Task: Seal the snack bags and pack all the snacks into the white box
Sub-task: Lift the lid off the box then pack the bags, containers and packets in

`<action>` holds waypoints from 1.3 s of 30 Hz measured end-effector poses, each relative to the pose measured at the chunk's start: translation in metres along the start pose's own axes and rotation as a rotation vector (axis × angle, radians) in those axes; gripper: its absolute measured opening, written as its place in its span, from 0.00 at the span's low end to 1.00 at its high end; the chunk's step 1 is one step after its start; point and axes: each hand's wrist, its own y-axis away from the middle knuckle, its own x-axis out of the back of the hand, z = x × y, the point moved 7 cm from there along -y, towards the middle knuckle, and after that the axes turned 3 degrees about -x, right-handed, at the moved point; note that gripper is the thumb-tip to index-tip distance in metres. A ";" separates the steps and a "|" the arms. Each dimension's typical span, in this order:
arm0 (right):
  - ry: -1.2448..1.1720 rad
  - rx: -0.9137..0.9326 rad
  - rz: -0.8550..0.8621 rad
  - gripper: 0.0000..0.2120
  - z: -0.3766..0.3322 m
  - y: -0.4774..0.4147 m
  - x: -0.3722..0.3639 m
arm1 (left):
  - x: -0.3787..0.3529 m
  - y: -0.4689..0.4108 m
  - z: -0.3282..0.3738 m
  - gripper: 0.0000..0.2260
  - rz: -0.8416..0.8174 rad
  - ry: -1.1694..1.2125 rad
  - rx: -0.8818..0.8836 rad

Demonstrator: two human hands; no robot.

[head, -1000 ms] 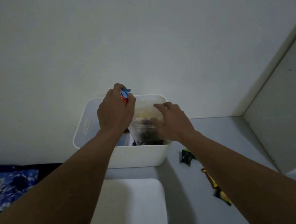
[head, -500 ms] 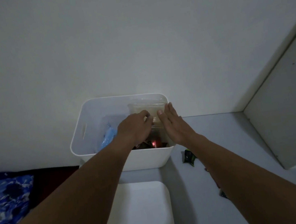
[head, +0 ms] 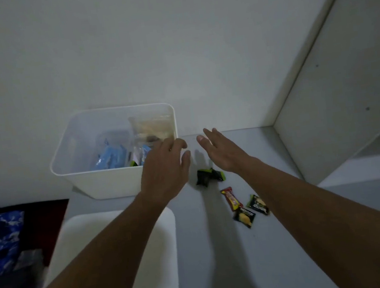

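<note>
Grey table (head: 223, 260): white box (head: 107, 181), snack packets (head: 244, 216).

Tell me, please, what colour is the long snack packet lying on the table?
Red with yellow print, in the head view: snack packet.

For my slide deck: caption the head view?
Both hands empty beside the white box, four small snack packets left on the table.

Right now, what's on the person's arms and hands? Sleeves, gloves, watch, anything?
Nothing worn that shows. The left hand and right hand are bare: no gloves, and no rings visible in this dim light. Both forearms are uncovered up to the frame's bottom edge, with no sleeve cuffs, watch, bands or markings in view. Anything above the elbows is out of frame.
</note>
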 end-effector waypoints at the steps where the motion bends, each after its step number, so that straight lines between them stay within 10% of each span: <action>1: 0.008 -0.022 -0.009 0.37 0.019 0.005 0.002 | -0.012 0.007 0.015 0.08 -0.011 0.021 -0.015; 13: 0.298 -0.309 -0.093 0.33 0.238 0.067 -0.038 | -0.214 0.102 0.110 0.35 -0.552 0.035 -0.008; 24: 0.463 0.078 0.370 0.18 0.231 0.081 -0.040 | -0.223 0.113 0.111 0.16 -0.404 -0.160 -0.078; 39: 0.272 0.127 0.328 0.13 0.143 0.061 0.009 | -0.164 0.091 0.085 0.09 -0.321 -0.047 -0.121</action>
